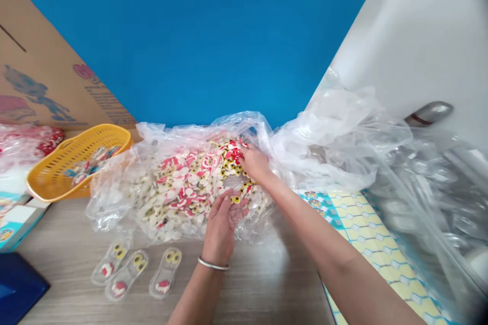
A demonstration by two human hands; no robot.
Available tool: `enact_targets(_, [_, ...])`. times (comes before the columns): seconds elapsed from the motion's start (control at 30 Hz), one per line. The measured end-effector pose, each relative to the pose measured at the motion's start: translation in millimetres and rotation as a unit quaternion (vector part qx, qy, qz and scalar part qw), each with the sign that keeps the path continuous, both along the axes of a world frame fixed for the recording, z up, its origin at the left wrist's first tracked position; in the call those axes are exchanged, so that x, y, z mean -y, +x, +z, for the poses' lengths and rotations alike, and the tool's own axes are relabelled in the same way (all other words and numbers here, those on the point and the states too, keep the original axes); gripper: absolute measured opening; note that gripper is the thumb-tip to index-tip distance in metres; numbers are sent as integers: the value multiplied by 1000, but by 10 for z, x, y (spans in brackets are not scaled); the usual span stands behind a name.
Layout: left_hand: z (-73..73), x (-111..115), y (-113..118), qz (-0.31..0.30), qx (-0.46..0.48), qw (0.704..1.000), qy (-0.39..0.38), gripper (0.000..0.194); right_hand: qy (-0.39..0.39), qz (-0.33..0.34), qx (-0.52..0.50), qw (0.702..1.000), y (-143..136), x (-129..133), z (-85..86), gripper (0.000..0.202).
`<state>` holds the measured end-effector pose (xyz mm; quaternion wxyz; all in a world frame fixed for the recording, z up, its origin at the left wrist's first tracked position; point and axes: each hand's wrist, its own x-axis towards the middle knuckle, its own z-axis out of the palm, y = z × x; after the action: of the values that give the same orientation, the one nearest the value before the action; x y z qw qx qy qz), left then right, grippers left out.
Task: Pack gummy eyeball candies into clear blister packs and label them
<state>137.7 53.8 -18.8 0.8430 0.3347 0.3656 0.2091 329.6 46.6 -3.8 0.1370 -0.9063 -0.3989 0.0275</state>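
Observation:
My left hand (221,221) is closed on a clear plastic blister tray (237,208) with two yellow eye pieces in its upper end. The tray is held over the near edge of a clear plastic bag (114,198) spread open with a heap of small red, white and yellow pieces (186,183). My right hand (253,161) reaches into the far right of the heap, its fingers closed among red pieces (233,155). What its fingertips grip is hidden. Three filled blister trays (127,274) lie at the front left, each with two yellow eyes and a red-and-white piece.
An orange basket (57,170) with small packets stands left, before a cardboard box (46,61). A dark blue object (19,284) sits at the front left corner. Patterned yellow sheets (366,228) and crumpled clear plastic (430,198) lie right. A blue panel (198,40) rises behind.

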Motion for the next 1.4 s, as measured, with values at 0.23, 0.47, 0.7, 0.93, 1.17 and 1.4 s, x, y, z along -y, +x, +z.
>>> enact_targets(0.23, [58,-71,10,19,63,993,-101,27,176,61,-59,981,-218,254,-17,9])
enact_targets(0.47, [169,37,29,-7,125,985,-121,23,262,266,-44,927,-965,1002,89,13])
enact_targets(0.7, [282,196,18,-82,102,989,-75,38,187,301,56,933,-972,1377,84,15])
enact_targets(0.93, [362,353,77,-117,38,992,-31,58,222,248,57,941,-965,1642,289,11])
enact_targets(1.17, [437,364,143,-123,-15,992,-1,45,106,-212,41,971,424,2057,314,28])
enact_targets(1.4, [386,365,117,-120,-51,991,9,40,40,-224,29,973,1510,1835,22,39])
